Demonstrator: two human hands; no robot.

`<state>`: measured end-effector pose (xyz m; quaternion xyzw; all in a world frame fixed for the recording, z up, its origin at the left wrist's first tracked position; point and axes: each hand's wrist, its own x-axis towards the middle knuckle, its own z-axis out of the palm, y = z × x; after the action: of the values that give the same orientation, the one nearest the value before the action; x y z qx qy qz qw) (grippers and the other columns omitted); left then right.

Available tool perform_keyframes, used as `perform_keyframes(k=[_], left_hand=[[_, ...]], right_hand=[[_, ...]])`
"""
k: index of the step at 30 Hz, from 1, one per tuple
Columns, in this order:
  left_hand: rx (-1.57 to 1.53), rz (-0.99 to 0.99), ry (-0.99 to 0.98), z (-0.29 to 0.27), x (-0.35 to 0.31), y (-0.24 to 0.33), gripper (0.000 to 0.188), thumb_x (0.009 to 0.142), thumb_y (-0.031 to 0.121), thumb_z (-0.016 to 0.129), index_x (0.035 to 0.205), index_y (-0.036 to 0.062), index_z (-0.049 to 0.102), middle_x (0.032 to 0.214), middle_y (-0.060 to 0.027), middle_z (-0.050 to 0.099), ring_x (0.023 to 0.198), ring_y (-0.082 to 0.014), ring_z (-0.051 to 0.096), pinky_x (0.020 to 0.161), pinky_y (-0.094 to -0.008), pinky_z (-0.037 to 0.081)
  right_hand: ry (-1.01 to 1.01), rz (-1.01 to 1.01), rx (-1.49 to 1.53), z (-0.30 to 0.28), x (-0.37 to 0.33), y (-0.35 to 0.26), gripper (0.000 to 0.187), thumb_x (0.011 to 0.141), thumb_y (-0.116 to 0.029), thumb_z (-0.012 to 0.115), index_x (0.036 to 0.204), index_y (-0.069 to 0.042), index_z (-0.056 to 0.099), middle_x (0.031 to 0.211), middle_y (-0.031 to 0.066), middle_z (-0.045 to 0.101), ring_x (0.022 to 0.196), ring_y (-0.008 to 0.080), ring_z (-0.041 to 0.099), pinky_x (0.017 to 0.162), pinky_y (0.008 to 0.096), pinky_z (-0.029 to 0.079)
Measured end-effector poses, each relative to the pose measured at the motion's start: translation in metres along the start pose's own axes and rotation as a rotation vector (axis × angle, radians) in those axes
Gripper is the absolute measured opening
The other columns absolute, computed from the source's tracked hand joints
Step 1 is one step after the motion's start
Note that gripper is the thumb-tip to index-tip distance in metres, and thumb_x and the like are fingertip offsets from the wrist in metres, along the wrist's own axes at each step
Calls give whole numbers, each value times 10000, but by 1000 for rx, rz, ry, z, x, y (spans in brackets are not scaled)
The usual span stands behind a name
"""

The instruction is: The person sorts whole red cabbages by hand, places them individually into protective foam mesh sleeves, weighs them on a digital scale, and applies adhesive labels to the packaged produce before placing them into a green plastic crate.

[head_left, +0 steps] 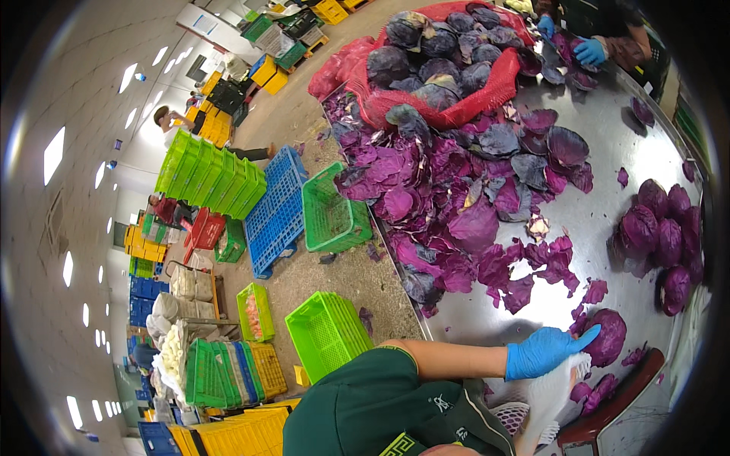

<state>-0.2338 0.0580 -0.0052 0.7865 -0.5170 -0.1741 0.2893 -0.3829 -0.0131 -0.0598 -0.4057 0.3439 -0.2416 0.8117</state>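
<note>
My left hand [549,353], in a blue glove, grips the near side of a round red cabbage [608,339] on the metal table, with a finger laid across its skin. Close below it, white knitted or mesh material [549,399] covers my right hand; its fingers do not show clearly, and any hold is hidden. Loose purple leaves [601,389] lie beside the cabbage. Farther along the table spreads a large heap of torn purple leaves [456,216]. Several trimmed red cabbages [654,228] are grouped at the right.
A red net sack [487,102] of untrimmed cabbages stands at the far end. There, a co-worker's blue-gloved hand [590,52] is among leaves. Beside the table are green crates [325,334] and a blue pallet [275,209]. A dark red curved edge [616,403] borders my near right.
</note>
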Motion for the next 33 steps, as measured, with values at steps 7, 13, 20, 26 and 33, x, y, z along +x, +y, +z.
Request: perform_keyframes(k=[7,13,20,26,33], left_hand=[[-1291,-301,45,-31,14,-53,346,999,267,478,1227,43,612,1160,-21,610,988,-79,548,905,-232,429],[-982,-204,-983,64,-79,-34,390,965,168,487,1293,-35,542,1319,-104,561,1159,-166,538,1038,-332,389],[-919,-250,-532,-45,58,18,267,952,167,538,1143,12,642,970,-38,684,790,-156,625,729,-316,511],[-678,-596,-142,113,98,-123,525,967,435,468,1015,-56,646,881,-69,674,754,-161,620,705,-304,506],[-786,-386,-377,-43,82,15,276,886,265,674,886,-10,686,754,-19,625,702,-102,591,625,-272,473]], right_hand=[[-196,-43,265,-44,-5,-4,398,977,-214,403,1277,28,502,1287,147,575,1153,267,568,1013,403,430],[-295,208,725,-31,-26,-73,555,969,-431,474,1315,3,479,1235,156,606,1054,263,597,928,395,474],[235,39,-135,-77,2,-80,289,941,-164,484,1185,-43,580,861,15,639,610,66,530,437,205,396],[248,318,-312,-109,72,-21,382,987,-435,462,1040,-84,601,628,-35,467,460,71,399,386,247,317],[-14,112,207,-111,52,-57,395,1012,-309,372,1164,-5,574,1019,94,638,867,171,590,771,328,477]])
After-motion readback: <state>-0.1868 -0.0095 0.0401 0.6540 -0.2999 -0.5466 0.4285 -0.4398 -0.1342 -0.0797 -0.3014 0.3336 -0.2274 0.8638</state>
